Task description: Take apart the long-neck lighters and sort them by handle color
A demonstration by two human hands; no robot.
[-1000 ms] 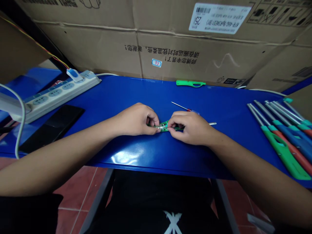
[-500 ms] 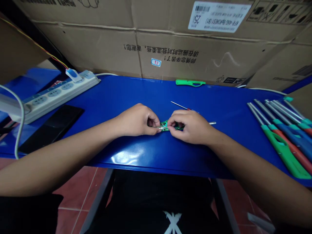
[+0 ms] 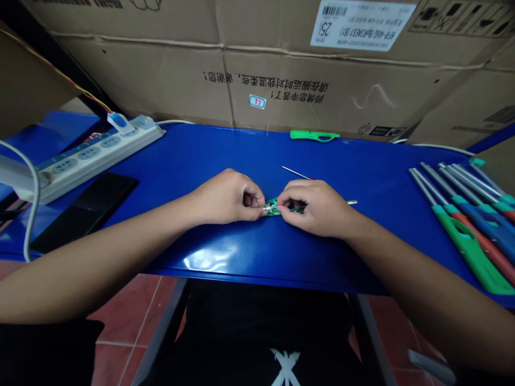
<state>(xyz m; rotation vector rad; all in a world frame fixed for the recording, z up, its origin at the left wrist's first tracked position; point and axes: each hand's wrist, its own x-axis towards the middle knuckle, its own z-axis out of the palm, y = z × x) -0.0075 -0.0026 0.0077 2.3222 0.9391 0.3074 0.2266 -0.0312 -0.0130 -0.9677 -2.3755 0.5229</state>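
An opened green lighter body (image 3: 274,211) with small inner parts lies between my two hands at the middle of the blue table. My left hand (image 3: 229,198) pinches its left end, with thumb and index finger together. Thumb and fingers of my right hand (image 3: 314,208) are closed on its right part. Beyond my right hand a metal tube end (image 3: 352,202) sticks out to the right. A screwdriver (image 3: 295,172) lies just behind that hand, its handle mostly hidden. Farther back, against the cardboard, rests a green lighter shell (image 3: 314,136).
Several long lighters with metal tubes (image 3: 475,225) lie at the right. On the left are a white power strip (image 3: 100,153) with cables and a black phone (image 3: 86,212). A large cardboard box (image 3: 261,69) stands along the back of the blue table (image 3: 225,153).
Both hands keep their grip on the green lighter body. The fingers of my right hand have shifted very slightly to the right.
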